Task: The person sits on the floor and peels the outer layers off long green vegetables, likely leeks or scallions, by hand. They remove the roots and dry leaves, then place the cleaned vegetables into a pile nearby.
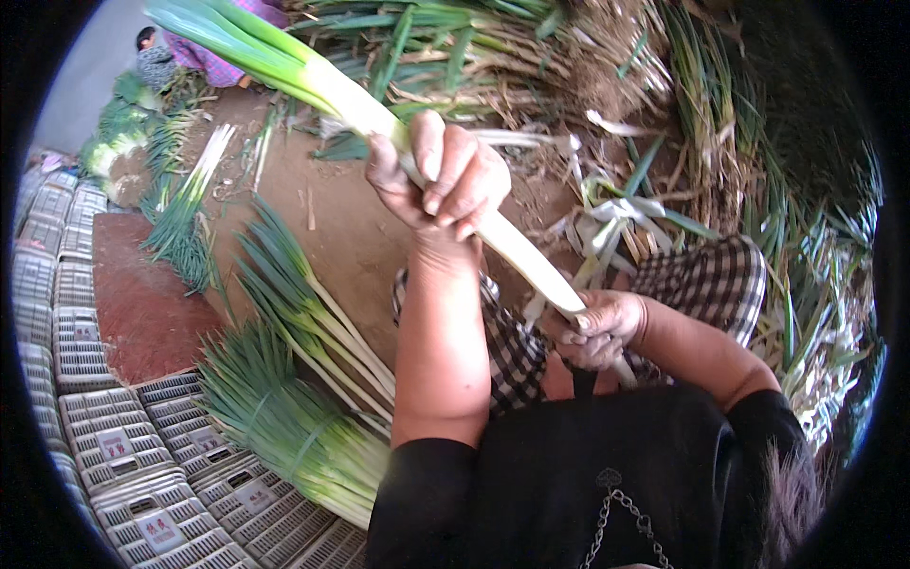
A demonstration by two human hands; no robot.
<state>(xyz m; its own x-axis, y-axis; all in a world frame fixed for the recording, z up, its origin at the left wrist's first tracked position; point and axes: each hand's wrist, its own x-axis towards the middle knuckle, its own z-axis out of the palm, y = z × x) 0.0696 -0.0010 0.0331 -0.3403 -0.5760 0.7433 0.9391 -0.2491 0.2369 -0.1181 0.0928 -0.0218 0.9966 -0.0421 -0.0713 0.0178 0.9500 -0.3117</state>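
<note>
A long leek-like green onion (531, 254) slants across in front of me, its green leaves toward the upper left and its white stalk toward my lap. My left hand (445, 175) is closed round it where green turns to white. Lower down, my right hand (597, 327) grips the white stalk near its root end; that end is partly hidden by the fingers. Peeled outer skins and leaf scraps (616, 218) lie just beyond my right hand. To the left of my left forearm, several loose green onions (318, 308) rest on the ground.
A tied bundle of green onions (294, 427) lies at lower left, beside stacked white plastic crates (123, 441) and a reddish-brown board (152, 294). Unpeeled onions with soil-covered roots (607, 66) are heaped ahead. Peelings (815, 351) pile at right. Other people (156, 62) are at far left.
</note>
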